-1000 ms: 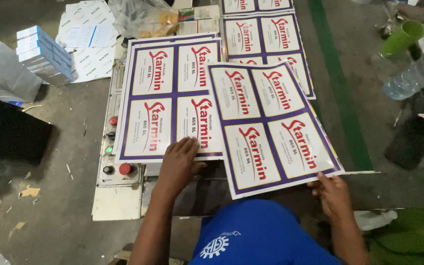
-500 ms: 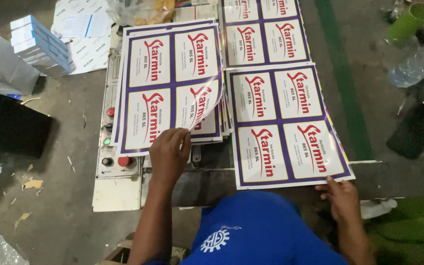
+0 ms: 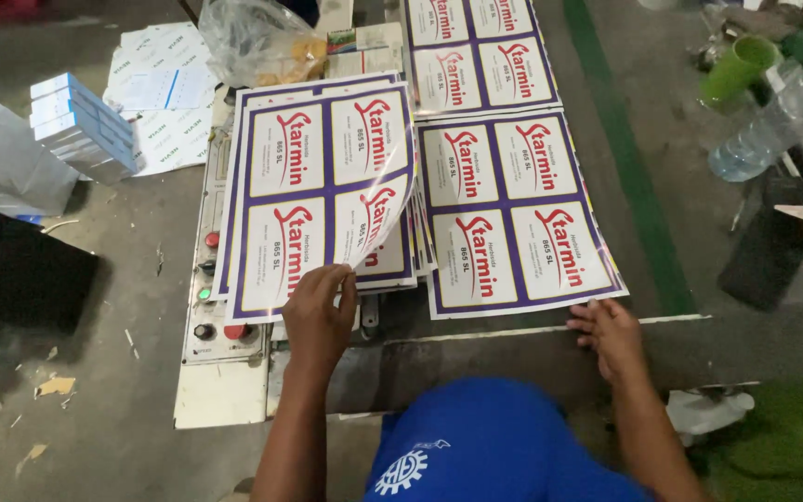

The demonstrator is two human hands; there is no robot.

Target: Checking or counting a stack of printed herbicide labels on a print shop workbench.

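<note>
Here, in the head view, the left hand (image 3: pixel 316 311) is in the lower middle of the frame. Its fingers (image 3: pixel 332 279) pinch the bottom right corner of the top sheet (image 3: pixel 313 177), a shiny white and purple sheet with four red-lettered labels on it. That corner is lifted and curls up off the stack of sheets (image 3: pixel 392 265) under it. The stack lies in the middle of the frame, on the dark surface (image 3: pixel 457 358).

The right hand (image 3: pixel 611 335) is in the lower right part of the frame. Its fingers lie flat and a bit spread, and they hold nothing. The fingertips touch the bottom edge of a second sheet (image 3: pixel 513 209), which lies flat just to the right of the stack. One more sheet (image 3: pixel 476 51) of the same kind lies above it, at the top of the frame.

A grey control box (image 3: pixel 211 279) with red and green buttons peeks out from under the left side of the stack. A clear plastic bag (image 3: pixel 257 42) sits at the top, left of the middle. Small blue and white boxes (image 3: pixel 81 125) are in the upper left. A green cup (image 3: pixel 736 70) and a plastic bottle (image 3: pixel 773 121) lie in the upper right. The person's blue shirt (image 3: pixel 485 446) fills the bottom middle.
</note>
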